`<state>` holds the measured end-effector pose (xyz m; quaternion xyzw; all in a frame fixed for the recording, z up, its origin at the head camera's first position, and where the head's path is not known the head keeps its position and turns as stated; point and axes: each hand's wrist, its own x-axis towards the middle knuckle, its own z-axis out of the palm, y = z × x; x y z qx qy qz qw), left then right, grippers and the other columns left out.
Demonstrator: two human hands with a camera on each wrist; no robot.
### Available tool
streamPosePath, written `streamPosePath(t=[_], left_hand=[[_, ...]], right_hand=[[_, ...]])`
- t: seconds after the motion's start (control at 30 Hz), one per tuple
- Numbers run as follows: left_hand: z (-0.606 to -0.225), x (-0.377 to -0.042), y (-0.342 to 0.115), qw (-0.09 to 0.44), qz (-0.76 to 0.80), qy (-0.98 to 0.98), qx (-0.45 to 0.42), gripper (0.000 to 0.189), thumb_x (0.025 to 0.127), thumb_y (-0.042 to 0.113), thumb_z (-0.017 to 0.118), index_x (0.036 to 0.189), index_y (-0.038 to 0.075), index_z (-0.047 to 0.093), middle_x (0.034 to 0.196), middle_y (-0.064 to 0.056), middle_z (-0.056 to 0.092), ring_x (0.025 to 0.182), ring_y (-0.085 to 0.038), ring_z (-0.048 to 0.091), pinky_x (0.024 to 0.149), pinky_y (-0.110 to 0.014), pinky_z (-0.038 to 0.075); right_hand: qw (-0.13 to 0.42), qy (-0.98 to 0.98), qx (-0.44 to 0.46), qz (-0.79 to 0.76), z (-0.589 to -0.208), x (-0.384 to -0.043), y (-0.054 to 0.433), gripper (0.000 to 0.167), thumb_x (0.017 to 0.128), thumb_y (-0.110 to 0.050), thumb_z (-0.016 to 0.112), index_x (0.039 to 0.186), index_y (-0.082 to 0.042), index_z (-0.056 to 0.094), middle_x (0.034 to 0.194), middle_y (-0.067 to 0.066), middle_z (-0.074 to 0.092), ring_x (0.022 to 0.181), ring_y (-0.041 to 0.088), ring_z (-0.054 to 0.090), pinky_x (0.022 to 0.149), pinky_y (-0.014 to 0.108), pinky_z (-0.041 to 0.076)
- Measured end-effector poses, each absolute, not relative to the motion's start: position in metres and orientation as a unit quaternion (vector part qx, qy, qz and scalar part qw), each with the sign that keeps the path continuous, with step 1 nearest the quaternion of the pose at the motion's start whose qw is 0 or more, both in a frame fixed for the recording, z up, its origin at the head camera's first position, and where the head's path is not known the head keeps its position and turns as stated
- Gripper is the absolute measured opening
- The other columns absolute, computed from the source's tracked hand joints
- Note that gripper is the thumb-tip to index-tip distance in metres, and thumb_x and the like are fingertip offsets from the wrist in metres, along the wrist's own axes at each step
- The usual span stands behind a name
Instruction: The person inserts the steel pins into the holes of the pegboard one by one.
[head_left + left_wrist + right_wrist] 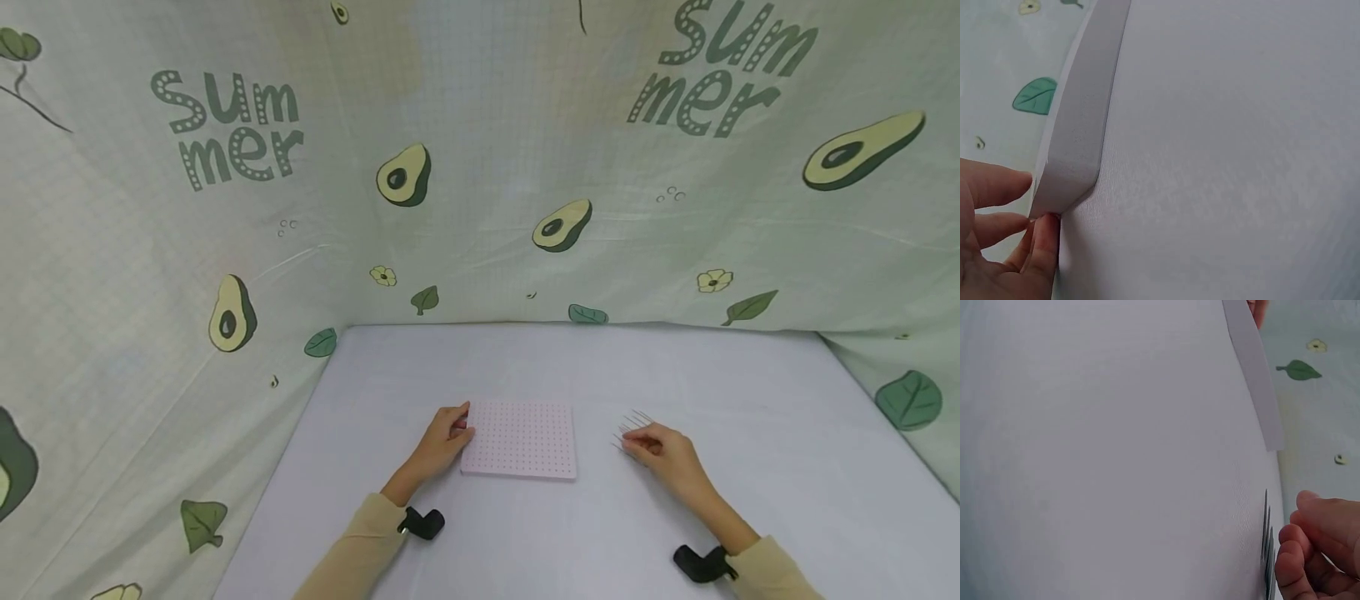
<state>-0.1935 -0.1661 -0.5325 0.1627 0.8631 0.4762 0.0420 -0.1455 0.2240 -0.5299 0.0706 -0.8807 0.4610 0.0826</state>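
A pale pink pegboard [519, 438] with a grid of small holes lies on the white table. My left hand [441, 440] grips its left edge near the far corner, thumb [466, 437] at the side. In the left wrist view the fingers [1046, 247] meet the corner of the board's thick edge [1079, 137]. Several thin metal pins [1267, 550] lie side by side to the right of the board. My right hand [666, 455] is right over them, fingers loosely bent, thumb [1310, 503] close to the index fingertip. No pin shows between these fingertips.
The white table [637, 358] reaches back to a hanging cloth [480, 167] printed with avocados and leaves, which also covers both sides. Black wrist mounts [424, 524] sit on both forearms, beside the beige sleeves [360, 542].
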Motion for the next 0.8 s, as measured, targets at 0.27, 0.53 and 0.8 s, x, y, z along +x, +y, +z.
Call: streamPosePath(t=[0.27,0.53,0.8], left_hand=[[-0.534,-0.194,-0.167,0.046,0.470,0.865,0.167,0.051,0.100,0.004,0.057,0.145,-0.013,0.039,0.125,-0.023,0.047,0.109,-0.029,0.052,0.095,-0.035,0.052],[-0.531,-0.192,-0.166,0.055,0.460,0.870,0.166,0.052,0.101,0.006,0.057,0.147,-0.011,0.038,0.126,-0.022,0.047,0.110,-0.027,0.051,0.097,-0.041,0.051],[-0.533,-0.192,-0.167,0.054,0.454,0.874,0.163,0.052,0.101,0.007,0.057,0.147,-0.009,0.039,0.125,-0.020,0.047,0.110,-0.027,0.051,0.098,-0.041,0.050]], right_hand=[[0.112,-0.893,0.091,0.426,-0.531,-0.145,0.221,0.010,0.083,-0.002,0.079,0.092,-0.003,0.075,0.083,0.000,0.068,0.069,0.003,0.053,0.057,0.020,0.048],[0.130,-0.905,0.094,0.394,-0.537,-0.146,0.215,0.011,0.079,0.001,0.081,0.085,-0.004,0.074,0.074,-0.004,0.059,0.063,0.004,0.046,0.051,0.021,0.042],[0.147,-0.907,0.096,0.384,-0.539,-0.147,0.213,0.013,0.078,0.003,0.081,0.082,-0.006,0.072,0.071,-0.005,0.055,0.062,0.003,0.044,0.050,0.022,0.040]])
